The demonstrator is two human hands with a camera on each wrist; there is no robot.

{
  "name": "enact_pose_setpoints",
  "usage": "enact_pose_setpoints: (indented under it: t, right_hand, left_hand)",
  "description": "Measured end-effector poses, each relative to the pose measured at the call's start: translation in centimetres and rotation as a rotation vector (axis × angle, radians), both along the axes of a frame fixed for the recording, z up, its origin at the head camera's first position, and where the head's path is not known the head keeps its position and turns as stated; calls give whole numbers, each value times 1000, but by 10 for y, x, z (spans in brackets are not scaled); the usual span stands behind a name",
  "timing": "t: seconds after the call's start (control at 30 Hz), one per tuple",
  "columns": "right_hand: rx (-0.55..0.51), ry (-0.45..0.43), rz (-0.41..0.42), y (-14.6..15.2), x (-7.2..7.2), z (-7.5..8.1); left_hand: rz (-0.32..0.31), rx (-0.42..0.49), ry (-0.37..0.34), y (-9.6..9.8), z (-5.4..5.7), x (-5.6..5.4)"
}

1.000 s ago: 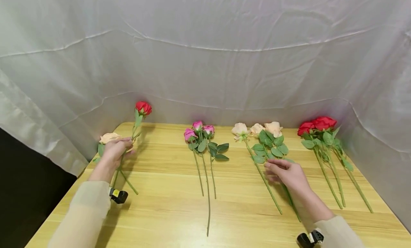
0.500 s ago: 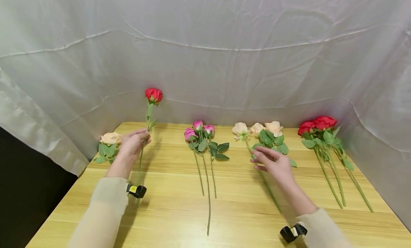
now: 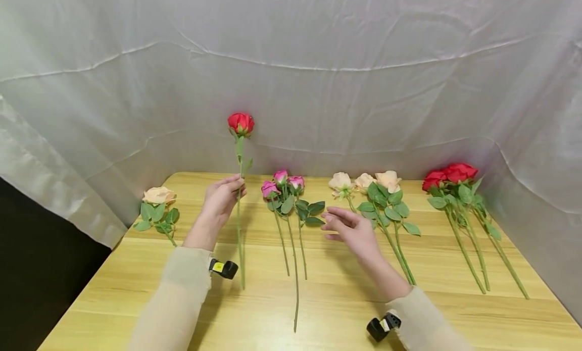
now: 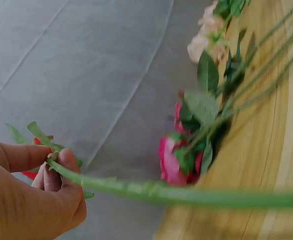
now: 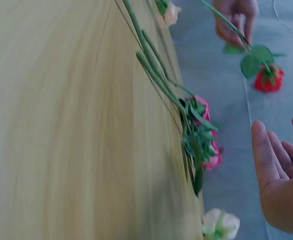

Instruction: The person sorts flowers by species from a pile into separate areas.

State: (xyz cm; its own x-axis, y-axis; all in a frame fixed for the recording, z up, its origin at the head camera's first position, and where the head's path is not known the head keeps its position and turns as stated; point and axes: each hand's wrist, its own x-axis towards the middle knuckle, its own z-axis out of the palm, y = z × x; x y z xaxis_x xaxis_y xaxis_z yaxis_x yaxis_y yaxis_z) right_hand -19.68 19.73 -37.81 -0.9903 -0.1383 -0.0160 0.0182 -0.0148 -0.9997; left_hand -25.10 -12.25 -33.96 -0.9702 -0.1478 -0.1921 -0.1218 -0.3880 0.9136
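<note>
My left hand (image 3: 221,200) pinches the green stem of a red rose (image 3: 241,124) and holds it upright, bloom at the top. In the left wrist view, thumb and fingers close on the stem (image 4: 131,188) just below its leaves. Several pink roses (image 3: 281,185) lie side by side on the table, to the right of the held rose. My right hand (image 3: 353,233) hovers between the pink roses and the peach roses (image 3: 364,183), its fingers loosely extended with nothing in them. The right wrist view also shows this hand (image 5: 284,185) apart from the flowers.
One peach rose (image 3: 158,195) lies at the table's left edge. A bunch of red roses (image 3: 459,174) lies at the right. Behind the wooden table (image 3: 336,310) hangs a grey-white cloth (image 3: 291,103). A black area (image 3: 41,270) shows beyond the left edge.
My left hand has moved right with the red rose, raising it and bringing it upright, away from the peach rose at left. My right hand has moved left off the peach roses.
</note>
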Motion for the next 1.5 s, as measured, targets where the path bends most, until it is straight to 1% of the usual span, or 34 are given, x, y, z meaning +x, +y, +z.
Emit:
enact_pose_setpoints:
  t: [0.13,0.33,0.53,0.8,1.03,1.23,1.37,1.5]
  right_hand:
    - [-6,-10,27,-13,1,-3]
    - [-22,-13,60,-28,2,-6]
    - [-27,-26,81,-35,5,-6]
    - [19,-20,113,-32,9,-9]
    - [43,-22,93,-23,11,-11]
    - [61,-49,63,-17,12,-12]
    - [104,-53,45,-15,12,-13]
    - [157,-34,37,-12,13,-13]
  left_hand:
    - [-14,46,2,21,2,-2]
    - [-55,50,-1,49,3,-3]
    - [-87,67,1,71,0,-5]
    - [-109,38,-8,100,-8,-6]
    - [-138,10,-4,118,-16,-3]
    - [-163,21,-12,129,-21,-1]
    - [-179,12,-14,135,-24,0]
    - [-194,4,-26,140,-26,1]
